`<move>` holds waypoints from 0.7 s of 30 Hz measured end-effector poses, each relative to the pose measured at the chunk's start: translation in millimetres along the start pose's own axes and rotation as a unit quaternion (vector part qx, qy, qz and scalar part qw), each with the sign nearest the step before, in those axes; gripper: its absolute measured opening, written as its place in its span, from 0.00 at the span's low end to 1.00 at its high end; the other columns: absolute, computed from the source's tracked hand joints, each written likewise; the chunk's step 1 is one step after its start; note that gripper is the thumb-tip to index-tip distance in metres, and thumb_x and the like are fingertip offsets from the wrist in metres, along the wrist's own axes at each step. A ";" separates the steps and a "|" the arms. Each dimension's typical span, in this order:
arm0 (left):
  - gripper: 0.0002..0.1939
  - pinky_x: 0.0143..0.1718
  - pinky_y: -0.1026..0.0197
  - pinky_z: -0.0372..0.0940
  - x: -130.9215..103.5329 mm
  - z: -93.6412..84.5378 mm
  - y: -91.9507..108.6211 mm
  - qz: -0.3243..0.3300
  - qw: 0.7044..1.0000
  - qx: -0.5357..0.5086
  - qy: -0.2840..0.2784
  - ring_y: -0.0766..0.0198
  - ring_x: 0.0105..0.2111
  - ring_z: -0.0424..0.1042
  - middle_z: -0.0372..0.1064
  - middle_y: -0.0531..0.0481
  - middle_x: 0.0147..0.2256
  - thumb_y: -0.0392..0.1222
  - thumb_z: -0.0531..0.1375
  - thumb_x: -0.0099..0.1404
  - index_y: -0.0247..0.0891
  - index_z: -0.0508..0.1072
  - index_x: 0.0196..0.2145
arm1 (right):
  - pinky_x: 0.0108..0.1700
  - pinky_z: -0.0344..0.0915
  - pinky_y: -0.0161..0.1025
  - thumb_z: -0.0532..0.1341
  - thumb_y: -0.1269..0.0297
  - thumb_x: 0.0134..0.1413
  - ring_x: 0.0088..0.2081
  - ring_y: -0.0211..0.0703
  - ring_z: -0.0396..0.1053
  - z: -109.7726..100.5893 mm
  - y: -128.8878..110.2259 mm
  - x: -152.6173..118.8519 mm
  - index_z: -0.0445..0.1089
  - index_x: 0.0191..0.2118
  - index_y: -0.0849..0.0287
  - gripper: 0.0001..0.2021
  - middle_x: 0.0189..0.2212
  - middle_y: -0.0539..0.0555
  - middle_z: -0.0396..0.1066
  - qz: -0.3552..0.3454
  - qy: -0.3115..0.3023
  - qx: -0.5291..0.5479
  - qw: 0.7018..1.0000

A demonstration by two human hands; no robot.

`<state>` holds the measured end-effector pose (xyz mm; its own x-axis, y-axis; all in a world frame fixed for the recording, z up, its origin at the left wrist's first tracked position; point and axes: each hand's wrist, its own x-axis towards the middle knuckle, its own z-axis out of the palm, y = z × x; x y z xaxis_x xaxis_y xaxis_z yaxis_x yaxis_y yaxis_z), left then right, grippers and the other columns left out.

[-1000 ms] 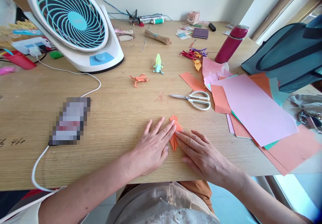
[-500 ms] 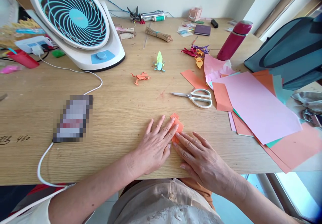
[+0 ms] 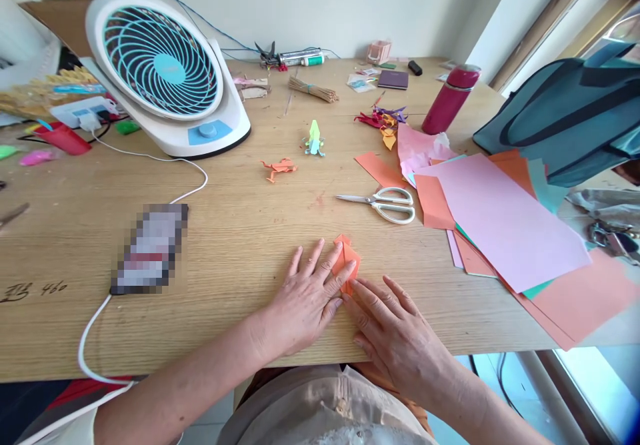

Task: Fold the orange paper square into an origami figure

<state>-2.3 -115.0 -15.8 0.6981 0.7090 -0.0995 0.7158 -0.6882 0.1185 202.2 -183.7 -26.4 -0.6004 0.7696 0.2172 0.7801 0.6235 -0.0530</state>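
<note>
A small folded piece of orange paper [image 3: 350,258] lies flat on the table near its front edge, with a crease down its middle. My left hand [image 3: 311,302] is spread over its left side, fingertips pressing on the paper. My right hand [image 3: 393,325] rests at the lower right of the paper, fingers stretched out and the index fingertip touching its lower edge. Part of the paper is hidden under the fingers. Beyond the hands lie white-handled scissors [image 3: 393,205], an orange folded paper figure [image 3: 279,168] and a green and blue one [image 3: 314,141].
At the right is a stack of coloured paper [image 3: 510,218], with a teal bag [image 3: 545,118] behind it. A red bottle [image 3: 451,102] stands further back. To the left are a white fan [image 3: 165,65] and a phone [image 3: 150,248] on a white cable.
The camera view has shifted, so the table things appear slightly lower. Both hands stay on the orange paper, with only slight finger movement.
</note>
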 end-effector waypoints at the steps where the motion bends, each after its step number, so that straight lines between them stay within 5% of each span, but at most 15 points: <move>1: 0.31 0.65 0.30 0.44 0.1 -0.3 0.1 0.000 1.000 -0.002 -0.001 0.40 0.71 0.34 0.33 0.46 0.72 0.43 0.49 0.74 0.48 0.46 0.71 | 0.65 0.52 0.58 0.52 0.63 0.68 0.64 0.56 0.59 0.7 -1.3 -0.5 0.62 0.64 0.63 0.22 0.64 0.61 0.62 0.000 0.007 -0.005 1.000; 7: 0.30 0.64 0.31 0.47 -1.5 -11.2 -0.8 0.008 1.000 -0.010 -0.008 0.40 0.70 0.38 0.36 0.46 0.72 0.39 0.48 0.73 0.47 0.48 0.70 | 0.64 0.55 0.59 0.52 0.66 0.66 0.64 0.57 0.58 -1.2 -6.0 0.7 0.63 0.63 0.64 0.22 0.63 0.62 0.63 -0.001 0.012 -0.001 1.000; 11: 0.29 0.65 0.34 0.45 12.2 -19.0 -1.9 -0.030 0.997 -0.017 0.075 0.46 0.69 0.45 0.50 0.43 0.69 0.40 0.45 0.74 0.40 0.49 0.70 | 0.62 0.58 0.59 0.52 0.66 0.66 0.64 0.57 0.59 -2.5 -5.6 1.4 0.62 0.64 0.65 0.23 0.63 0.61 0.63 0.006 0.008 0.013 1.000; 15: 0.33 0.66 0.33 0.42 48.4 -16.7 1.8 -0.054 0.992 0.012 0.116 0.44 0.71 0.35 0.39 0.43 0.71 0.47 0.49 0.74 0.39 0.43 0.71 | 0.62 0.59 0.57 0.52 0.68 0.65 0.63 0.56 0.60 -1.7 -4.6 1.7 0.63 0.63 0.63 0.23 0.63 0.60 0.64 0.013 0.014 0.024 1.000; 21: 0.36 0.67 0.31 0.39 84.5 -2.6 5.9 -0.079 0.993 0.038 0.078 0.43 0.71 0.32 0.31 0.43 0.72 0.49 0.51 0.73 0.42 0.41 0.72 | 0.62 0.58 0.57 0.52 0.67 0.66 0.62 0.56 0.61 -0.4 -4.5 2.4 0.65 0.62 0.63 0.22 0.60 0.60 0.67 0.020 0.020 0.043 0.999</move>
<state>60.9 -58.7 -20.9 0.5701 0.8204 0.0444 0.8196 -0.5716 0.0381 197.3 -184.7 -25.2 -0.5605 0.7886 0.2527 0.7839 0.6037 -0.1451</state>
